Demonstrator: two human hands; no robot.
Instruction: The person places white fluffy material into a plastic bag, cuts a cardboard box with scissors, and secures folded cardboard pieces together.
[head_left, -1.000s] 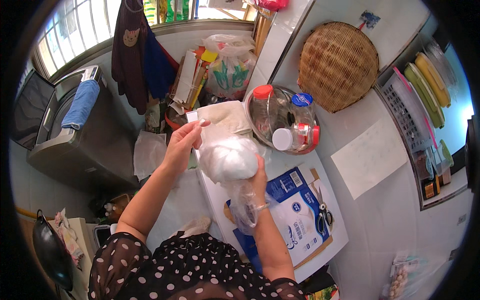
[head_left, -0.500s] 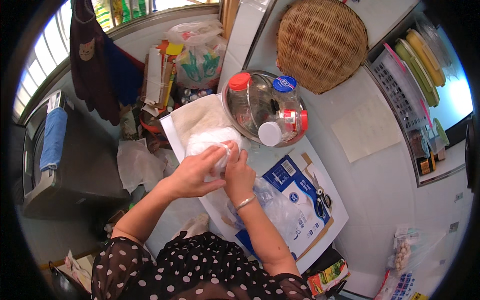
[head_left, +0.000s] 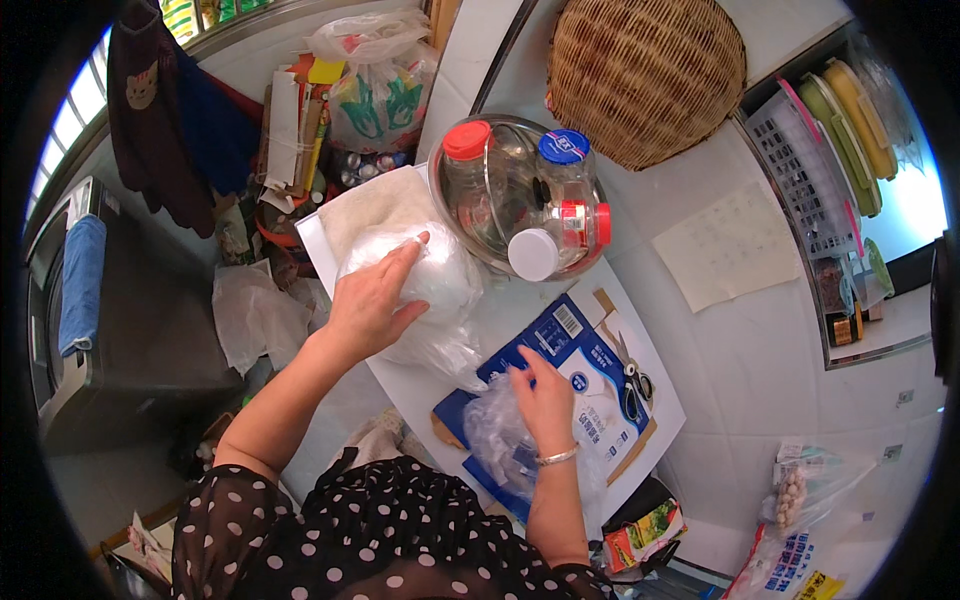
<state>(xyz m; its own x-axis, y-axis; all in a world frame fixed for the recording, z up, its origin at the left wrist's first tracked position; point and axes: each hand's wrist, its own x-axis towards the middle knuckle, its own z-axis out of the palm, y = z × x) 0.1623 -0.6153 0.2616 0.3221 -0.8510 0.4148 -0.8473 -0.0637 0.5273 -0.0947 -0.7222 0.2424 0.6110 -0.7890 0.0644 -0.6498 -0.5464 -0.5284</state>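
My left hand point(head_left: 372, 302) lies with fingers spread on a white bundle in clear plastic film point(head_left: 440, 280), pressing its near left side. The loose end of the film trails toward me on the white tabletop point(head_left: 400, 385). My right hand point(head_left: 548, 400), with a bracelet at the wrist, is apart from the bundle. Its index finger is stretched out and nothing shows in its grasp. Beside and partly under it is a crumpled clear plastic bag point(head_left: 497, 420), lying on a flattened blue and white carton point(head_left: 600, 375). Scissors with dark handles point(head_left: 632, 380) rest on the carton's right side.
Past the bundle are a beige cloth point(head_left: 380, 205) and a steel basin point(head_left: 480, 262) holding several clear jars with red, blue and white lids. A wicker basket point(head_left: 645, 80) stands against the wall. A grey appliance point(head_left: 150, 310) with a blue towel is at left.
My hands were together at the bundle; my right hand has moved right and toward me, over the carton. My left hand has spread on the bundle. The view has shifted slightly.
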